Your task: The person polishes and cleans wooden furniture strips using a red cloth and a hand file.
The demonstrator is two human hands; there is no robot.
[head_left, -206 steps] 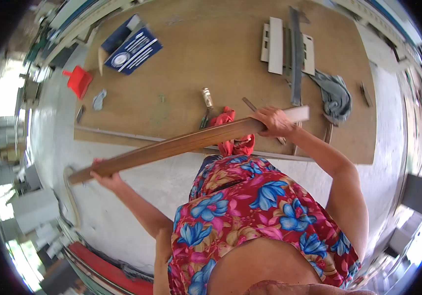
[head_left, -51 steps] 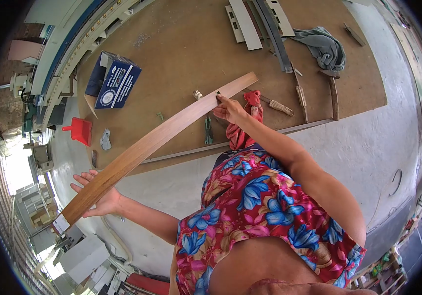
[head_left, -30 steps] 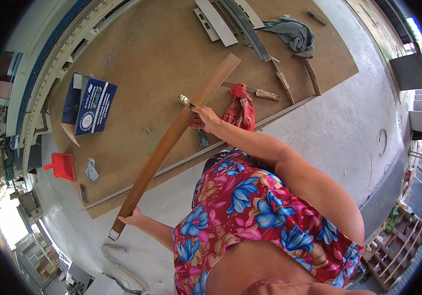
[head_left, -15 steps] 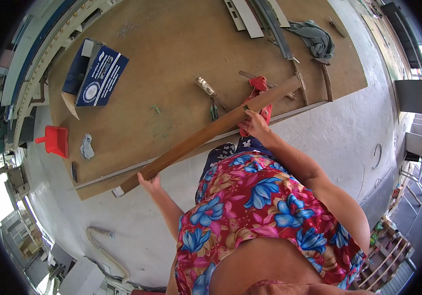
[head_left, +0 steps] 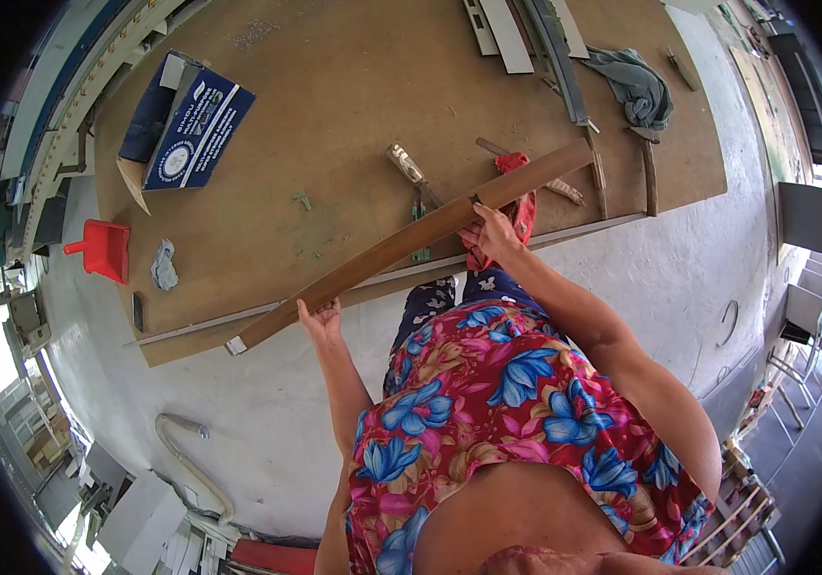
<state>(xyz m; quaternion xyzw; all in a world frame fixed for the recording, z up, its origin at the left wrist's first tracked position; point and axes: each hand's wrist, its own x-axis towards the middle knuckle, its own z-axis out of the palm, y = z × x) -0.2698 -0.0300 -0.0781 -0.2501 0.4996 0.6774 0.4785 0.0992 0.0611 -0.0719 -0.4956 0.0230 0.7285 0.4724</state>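
A long brown wood-toned board (head_left: pixel 382 251) slants across the front edge of the table, its left end low and its right end high. A small white sticker (head_left: pixel 235 345) marks the left end. My left hand (head_left: pixel 322 321) grips the lower edge near that end, its fingers partly hidden beneath. Farther right, my right hand (head_left: pixel 495 234) is closed on the board beside a small dark spot on its face. Behind this hand lies a red cloth (head_left: pixel 526 213), partly covered by the board. A green-handled tool (head_left: pixel 419 222) shows at the board's far side.
The brown table (head_left: pixel 267 230) carries a blue box (head_left: pixel 198 134), a tan-handled tool (head_left: pixel 405 164), a hammer (head_left: pixel 648 172), a grey cloth (head_left: pixel 641 86) and several long strips (head_left: pixel 507 36). A red dustpan (head_left: pixel 106 249) sits at the left edge, near a light rag (head_left: pixel 164 265).
The board's left end has risen slightly, and my left hand has shifted right along it. My right hand keeps its hold. The view has shifted a little.
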